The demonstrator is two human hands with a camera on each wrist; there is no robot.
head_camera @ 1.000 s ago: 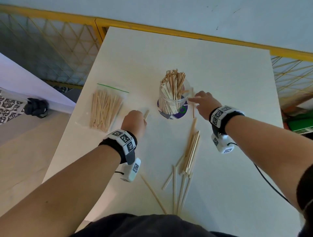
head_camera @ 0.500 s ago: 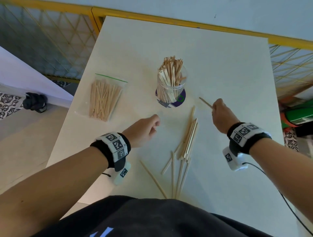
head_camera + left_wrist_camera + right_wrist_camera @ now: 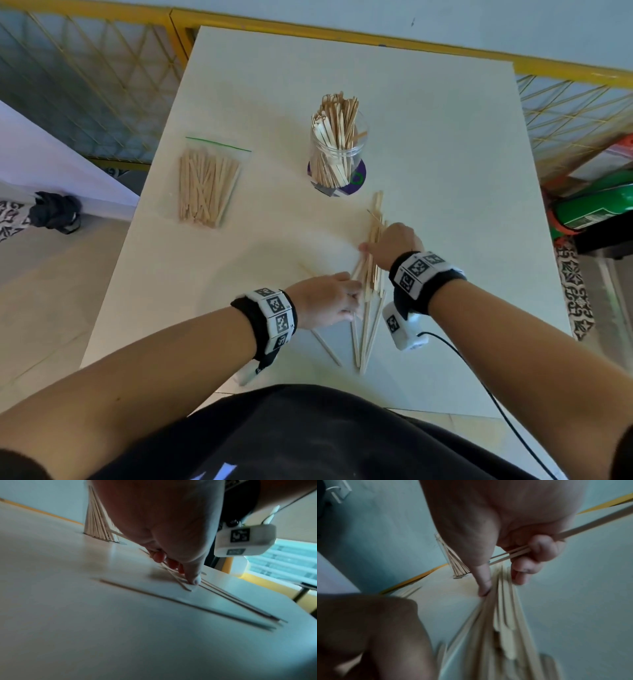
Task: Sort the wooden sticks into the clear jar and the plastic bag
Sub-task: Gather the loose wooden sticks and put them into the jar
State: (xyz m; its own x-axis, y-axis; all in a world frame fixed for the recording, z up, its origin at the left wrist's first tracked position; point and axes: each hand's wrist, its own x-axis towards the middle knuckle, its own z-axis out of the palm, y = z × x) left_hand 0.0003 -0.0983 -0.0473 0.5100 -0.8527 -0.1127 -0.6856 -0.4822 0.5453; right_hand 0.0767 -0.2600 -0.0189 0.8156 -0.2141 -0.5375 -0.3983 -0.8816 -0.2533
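Note:
A clear jar [image 3: 337, 150] packed with upright flat sticks stands mid-table. To its left lies a plastic bag [image 3: 209, 186] with a green zip edge, filled with sticks. Loose wooden sticks [image 3: 368, 329] lie in a pile near the front edge. My right hand [image 3: 368, 250] is on the pile's upper part. In the right wrist view the right hand [image 3: 501, 577] grips a few thin sticks [image 3: 513, 554] in its curled fingers, and its thumb [image 3: 485, 586] presses on the pile. My left hand [image 3: 352, 301] reaches the pile from the left; its fingertips [image 3: 193, 580] press on sticks lying flat.
The white table [image 3: 445, 154] is bordered behind by a yellow railing [image 3: 342, 34]. One thin stick [image 3: 325, 346] lies apart, left of the pile. A black cable [image 3: 479, 377] runs from my right wrist. Green and orange items [image 3: 596, 202] sit off the right edge.
Both hands have pulled back from the jar to the loose pile. The right hand kept hold of thin sticks and came down on the pile; the left hand now touches the pile.

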